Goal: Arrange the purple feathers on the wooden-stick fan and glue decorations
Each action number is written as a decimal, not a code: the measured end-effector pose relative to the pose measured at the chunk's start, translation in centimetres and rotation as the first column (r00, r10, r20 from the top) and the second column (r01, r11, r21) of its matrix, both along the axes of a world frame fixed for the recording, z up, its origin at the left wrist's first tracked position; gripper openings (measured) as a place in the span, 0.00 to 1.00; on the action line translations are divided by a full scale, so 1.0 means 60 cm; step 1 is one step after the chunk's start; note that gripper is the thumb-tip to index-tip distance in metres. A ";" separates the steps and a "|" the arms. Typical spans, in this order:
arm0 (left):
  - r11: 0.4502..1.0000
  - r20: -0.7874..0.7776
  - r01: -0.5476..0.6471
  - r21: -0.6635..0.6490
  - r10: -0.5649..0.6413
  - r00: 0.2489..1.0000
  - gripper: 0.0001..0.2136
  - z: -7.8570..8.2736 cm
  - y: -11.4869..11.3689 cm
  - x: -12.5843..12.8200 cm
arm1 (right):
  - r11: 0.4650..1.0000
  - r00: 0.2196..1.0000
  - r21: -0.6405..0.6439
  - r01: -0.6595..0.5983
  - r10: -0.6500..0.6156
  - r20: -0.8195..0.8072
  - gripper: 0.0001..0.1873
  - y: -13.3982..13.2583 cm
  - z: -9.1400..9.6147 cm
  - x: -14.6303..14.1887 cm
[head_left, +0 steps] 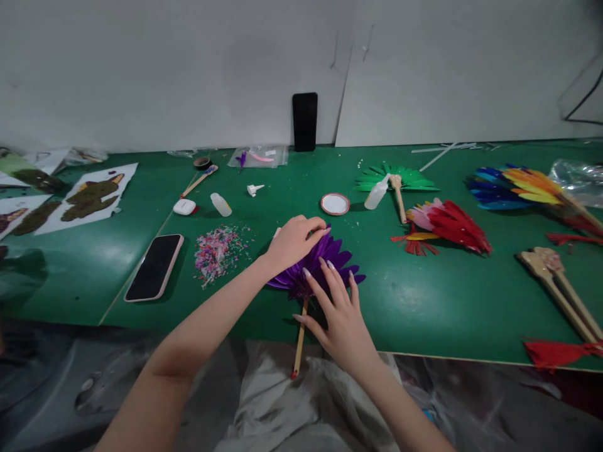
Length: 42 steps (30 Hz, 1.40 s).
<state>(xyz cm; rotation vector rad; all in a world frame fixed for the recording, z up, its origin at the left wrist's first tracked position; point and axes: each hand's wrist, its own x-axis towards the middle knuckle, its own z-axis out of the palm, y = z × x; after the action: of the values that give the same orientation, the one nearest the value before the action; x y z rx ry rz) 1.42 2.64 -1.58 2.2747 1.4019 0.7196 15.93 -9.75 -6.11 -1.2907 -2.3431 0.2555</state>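
Observation:
A purple feather fan on a thin wooden stick lies on the green table near its front edge. My left hand rests on the fan's upper left, fingers curled and pinched on a feather tip. My right hand lies flat on the fan's lower part, fingers spread, holding it down by the stick's top.
A phone and a pile of coloured scraps lie to the left. A white dish, glue bottles, green, red and blue-orange fans, and wooden handles lie right. A black phone leans on the wall.

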 end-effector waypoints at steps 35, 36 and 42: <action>0.957 -0.085 -0.276 -0.087 0.269 0.959 0.09 -0.021 0.002 -0.040 | 1.000 0.999 -0.012 0.011 -0.010 0.050 0.33 0.000 -0.001 -0.001; 0.956 -0.091 -0.278 -0.091 0.270 0.959 0.09 -0.021 0.001 -0.040 | 1.000 0.999 -0.013 0.011 -0.010 0.049 0.33 0.000 -0.001 -0.001; 0.956 -0.122 -0.262 -0.133 0.246 0.961 0.10 -0.014 -0.003 -0.045 | 1.000 0.999 -0.004 0.009 -0.009 0.041 0.33 0.001 -0.002 -0.001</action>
<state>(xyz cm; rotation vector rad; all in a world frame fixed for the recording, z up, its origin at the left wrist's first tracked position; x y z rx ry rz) -1.29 2.49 -2.44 2.0659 1.7592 0.5554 15.87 -9.68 -6.25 -1.3197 -2.3714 0.2337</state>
